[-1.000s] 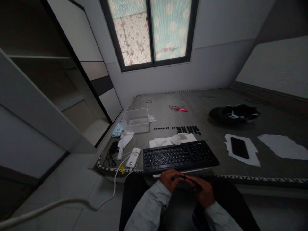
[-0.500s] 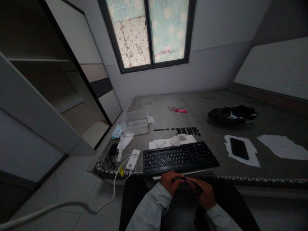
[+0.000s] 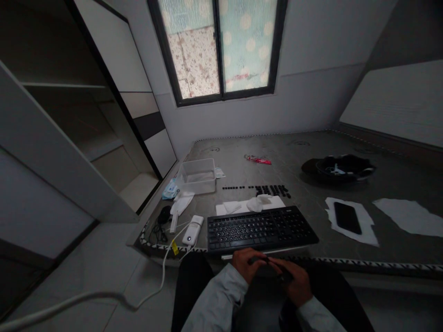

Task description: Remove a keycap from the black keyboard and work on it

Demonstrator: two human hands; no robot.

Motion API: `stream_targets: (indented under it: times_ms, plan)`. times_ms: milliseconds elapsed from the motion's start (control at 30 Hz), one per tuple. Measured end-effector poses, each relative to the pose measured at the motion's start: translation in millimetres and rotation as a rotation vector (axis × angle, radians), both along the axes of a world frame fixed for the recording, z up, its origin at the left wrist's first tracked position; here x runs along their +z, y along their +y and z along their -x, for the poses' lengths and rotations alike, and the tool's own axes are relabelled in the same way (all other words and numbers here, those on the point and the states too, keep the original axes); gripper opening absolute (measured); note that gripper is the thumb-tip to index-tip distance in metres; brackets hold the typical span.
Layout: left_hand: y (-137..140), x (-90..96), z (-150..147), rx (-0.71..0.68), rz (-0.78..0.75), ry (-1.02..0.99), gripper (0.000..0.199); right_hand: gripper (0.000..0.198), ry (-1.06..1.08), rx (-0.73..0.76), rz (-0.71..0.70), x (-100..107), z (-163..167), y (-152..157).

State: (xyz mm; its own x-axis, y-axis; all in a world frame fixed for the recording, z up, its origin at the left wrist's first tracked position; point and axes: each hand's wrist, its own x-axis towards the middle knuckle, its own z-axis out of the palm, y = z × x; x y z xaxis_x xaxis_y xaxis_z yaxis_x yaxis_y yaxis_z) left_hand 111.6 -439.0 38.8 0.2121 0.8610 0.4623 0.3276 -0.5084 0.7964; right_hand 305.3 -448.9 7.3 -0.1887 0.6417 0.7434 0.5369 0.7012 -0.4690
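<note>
Dark object, dimly seen, is sitting gripped in both curled hands by the near edge of the mattress. Probably light and stiff, it is inviting end grips.

Your left sleeve, on the near side of the keyboard, is pale grey, loose-cut and visibly creased, with folds gathered towards the cuff. Your right sleeve, also nearer you than the keyboard, matches it in colour; less of its length shows. Both cuffs end at the wrist, and your hands are bare. Your trousers, below the keyboard's near edge, are black; seams and weave are lost in shadow.
</note>
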Motion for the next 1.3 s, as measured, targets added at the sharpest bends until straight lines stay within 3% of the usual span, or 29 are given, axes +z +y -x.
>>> stream_targets:
  times_ms: [433, 733, 1033, 1300]
  plan:
    - [0.4, -4.5, -1.0, 0.058, -0.021, -0.013, 0.029, 0.014, 0.007, -0.014, 0.059, -5.4, 1.2, -1.3]
    - [4.5, -6.0, -1.5, -0.021, -0.087, -0.109, 0.025, 0.012, 0.030, -0.029, 0.059, 1.6, 4.2, -1.3]
    - [-0.2, -3.5, -2.3, 0.048, 0.004, -0.088, 0.011, 0.013, 0.009, -0.017, 0.067, 1.0, 2.7, -2.4]
    - [1.4, -6.3, -1.6, 0.003, 0.016, -0.141, 0.016, 0.013, 0.029, -0.010, 0.079, 8.7, 4.8, -3.3]
